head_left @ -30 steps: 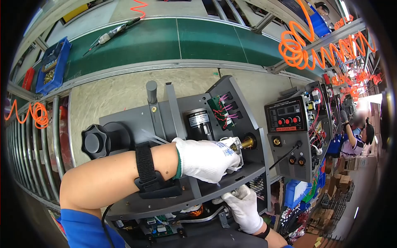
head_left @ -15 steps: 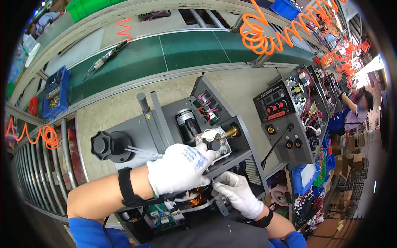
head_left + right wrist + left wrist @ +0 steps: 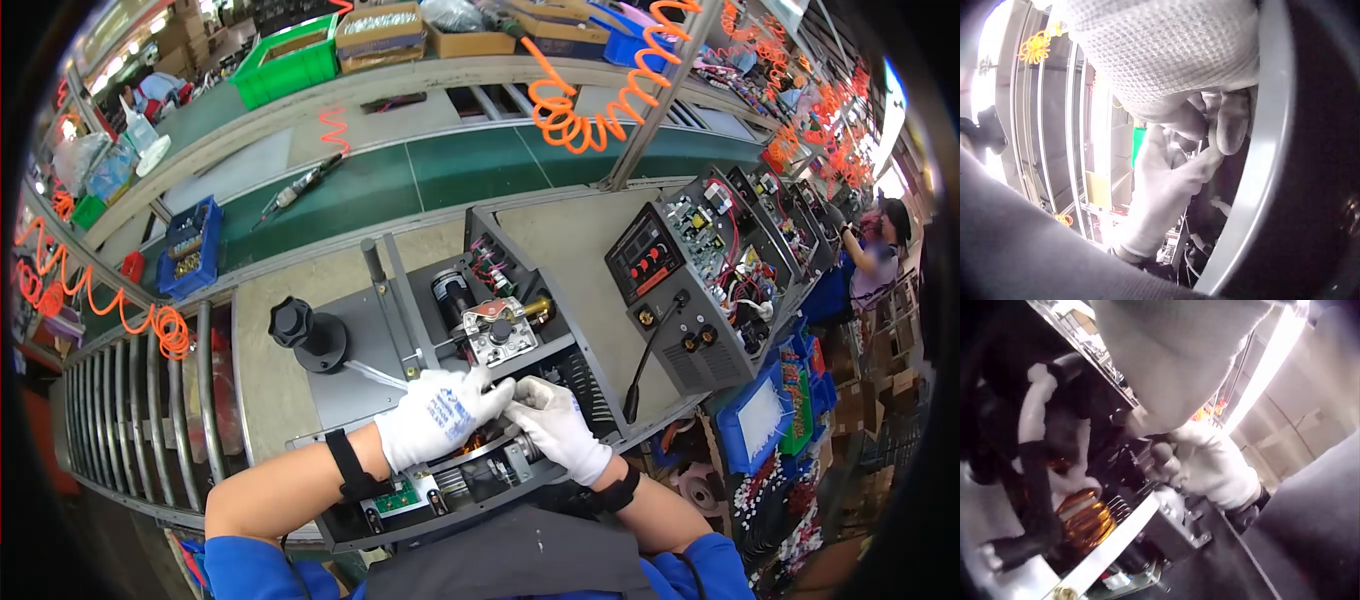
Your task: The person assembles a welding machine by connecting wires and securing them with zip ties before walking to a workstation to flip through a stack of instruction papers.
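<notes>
Two white-gloved hands meet fingertip to fingertip over the open lower bay of a grey welding machine. The left hand curls its fingers, and thin white strips like cable ties trail out from beneath it. Pinching close beside its fingertips is the right hand, also seen across from it in the left wrist view; the small thing there is hidden by the gloves. Below them lie a copper coil and a pale flat bar. The wire feed unit and black motor sit just beyond.
A black-knobbed spool post rises at the machine's left. Another open welding machine stands at right, its black cable hanging forward. A screwdriver-like tool lies on the green belt. Orange coiled hoses hang overhead; blue bins flank the bench.
The left hand has drawn back from the wire feed unit to the near bay, uncovering that unit. The right hand has risen to meet it. The head view has shifted, showing more background.
</notes>
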`<control>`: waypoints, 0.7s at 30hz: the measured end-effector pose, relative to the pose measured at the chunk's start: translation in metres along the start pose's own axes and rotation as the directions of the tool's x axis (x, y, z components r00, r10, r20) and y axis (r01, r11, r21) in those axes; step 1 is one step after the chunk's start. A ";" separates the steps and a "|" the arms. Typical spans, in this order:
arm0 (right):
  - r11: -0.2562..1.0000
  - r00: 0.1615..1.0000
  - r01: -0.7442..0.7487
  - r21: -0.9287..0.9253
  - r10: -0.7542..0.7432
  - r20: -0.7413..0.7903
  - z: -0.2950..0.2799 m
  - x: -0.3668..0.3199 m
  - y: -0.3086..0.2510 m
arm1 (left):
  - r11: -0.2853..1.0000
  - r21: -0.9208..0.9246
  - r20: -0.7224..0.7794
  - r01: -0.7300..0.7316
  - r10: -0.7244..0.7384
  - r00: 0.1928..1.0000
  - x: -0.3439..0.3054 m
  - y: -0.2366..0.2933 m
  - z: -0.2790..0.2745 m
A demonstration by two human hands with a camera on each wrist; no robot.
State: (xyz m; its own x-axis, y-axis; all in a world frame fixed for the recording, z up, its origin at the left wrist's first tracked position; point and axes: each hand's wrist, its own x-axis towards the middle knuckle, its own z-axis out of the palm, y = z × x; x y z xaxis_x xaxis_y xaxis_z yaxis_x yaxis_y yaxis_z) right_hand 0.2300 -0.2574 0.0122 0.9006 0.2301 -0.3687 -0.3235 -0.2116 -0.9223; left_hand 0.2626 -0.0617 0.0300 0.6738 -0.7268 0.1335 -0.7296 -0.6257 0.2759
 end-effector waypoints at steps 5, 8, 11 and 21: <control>0.969 0.975 0.208 -0.137 -0.216 -0.047 0.003 0.003 0.017 | 0.997 -0.074 -0.023 0.002 -0.003 1.000 0.007 0.000 0.004; 0.953 0.982 0.167 -0.253 -0.184 -0.046 -0.004 0.000 0.013 | 0.998 -0.033 0.039 0.054 -0.053 0.998 0.013 0.000 0.009; 0.980 0.992 0.122 -0.157 -0.122 0.011 0.000 0.004 0.020 | 0.994 -0.104 0.150 -0.016 0.032 0.988 0.023 -0.012 -0.005; 0.978 0.977 0.209 0.005 -0.208 -0.047 0.008 0.018 0.039 | 0.938 -0.280 0.501 0.204 -0.038 0.864 0.053 -0.038 -0.006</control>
State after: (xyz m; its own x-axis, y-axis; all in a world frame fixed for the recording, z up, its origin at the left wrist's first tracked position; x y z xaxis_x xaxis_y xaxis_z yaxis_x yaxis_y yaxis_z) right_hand 0.2310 -0.2539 -0.0313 0.9609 0.2241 -0.1625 -0.1298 -0.1537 -0.9796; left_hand 0.3271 -0.0746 0.0318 0.5515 -0.7465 -0.3723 -0.5146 -0.6557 0.5525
